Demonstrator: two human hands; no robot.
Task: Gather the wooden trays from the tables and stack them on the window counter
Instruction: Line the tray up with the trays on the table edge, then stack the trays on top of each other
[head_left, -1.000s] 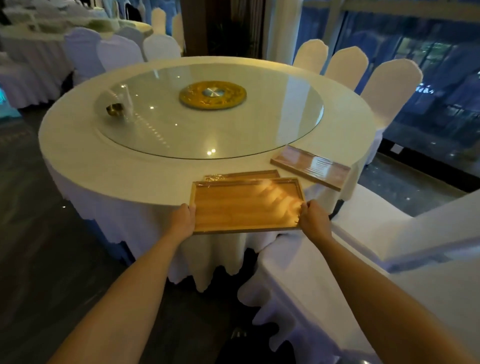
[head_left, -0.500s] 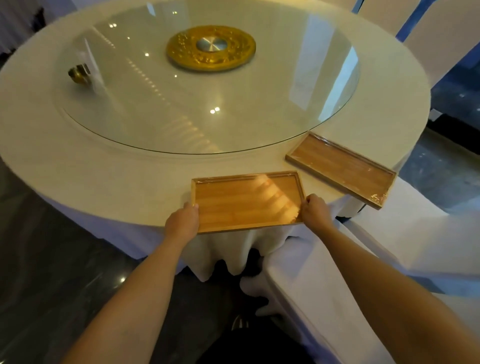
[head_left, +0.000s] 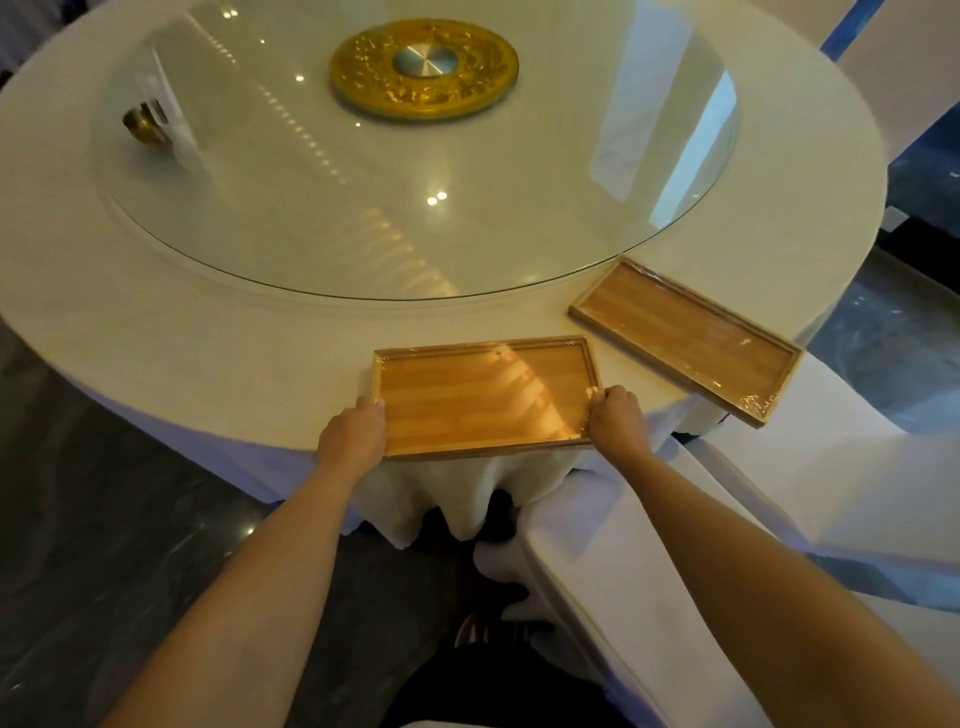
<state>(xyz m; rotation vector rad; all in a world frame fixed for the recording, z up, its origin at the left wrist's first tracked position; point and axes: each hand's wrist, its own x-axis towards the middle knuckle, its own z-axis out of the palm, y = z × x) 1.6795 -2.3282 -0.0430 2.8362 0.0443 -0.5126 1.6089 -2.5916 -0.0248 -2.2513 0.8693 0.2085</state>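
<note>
A plastic-wrapped wooden tray (head_left: 483, 397) lies at the near edge of the round white-clothed table (head_left: 208, 353). My left hand (head_left: 353, 434) grips its left short end. My right hand (head_left: 618, 421) grips its right short end. The near rim looks thick, as if another tray lies under it, but I cannot tell for sure. A second wrapped wooden tray (head_left: 685, 340) rests at an angle to the right, by the table's edge and apart from both hands.
A glass turntable (head_left: 363, 208) covers the table's middle, with a gold disc (head_left: 423, 67) at its centre and a small brass object (head_left: 140, 122) at its left. A white-covered chair (head_left: 623, 571) stands close on my right. Dark floor lies to the left.
The tray in my hands has moved forward and down over the tray that lay at the table's edge, hiding it. My view has come closer to the table.
</note>
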